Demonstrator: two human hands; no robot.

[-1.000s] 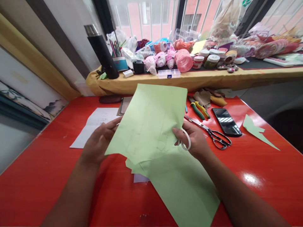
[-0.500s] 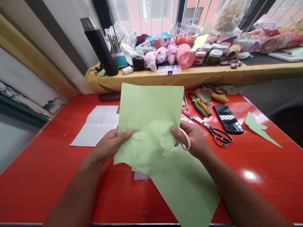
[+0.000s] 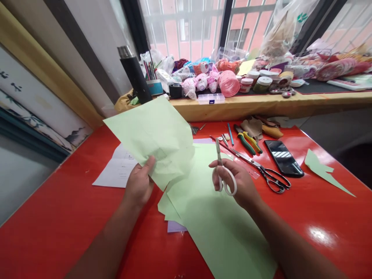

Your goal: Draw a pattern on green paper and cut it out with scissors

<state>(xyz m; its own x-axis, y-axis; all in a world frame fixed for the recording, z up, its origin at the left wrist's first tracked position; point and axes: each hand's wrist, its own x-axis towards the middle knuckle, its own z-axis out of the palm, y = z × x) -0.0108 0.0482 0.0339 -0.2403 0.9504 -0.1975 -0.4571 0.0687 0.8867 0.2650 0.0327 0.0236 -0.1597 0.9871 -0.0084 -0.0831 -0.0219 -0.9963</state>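
My left hand pinches the lower edge of a light green paper sheet, thumb on top, and the sheet is tilted up to the left. Small white-handled scissors are in my right hand, blades pointing up and looking closed, apart from the sheet. Below both hands lies a larger green sheet, with a smaller green piece and a bit of purple paper sticking out at its left side.
Large metal scissors, pliers, a black phone and a green paper scrap lie at the right. White printed paper is at the left. A cluttered sill with a black thermos and several jars runs along the back.
My right hand has let go of the green sheet and now holds the small scissors upright. My left hand has swung the sheet up and left, uncovering the papers below.
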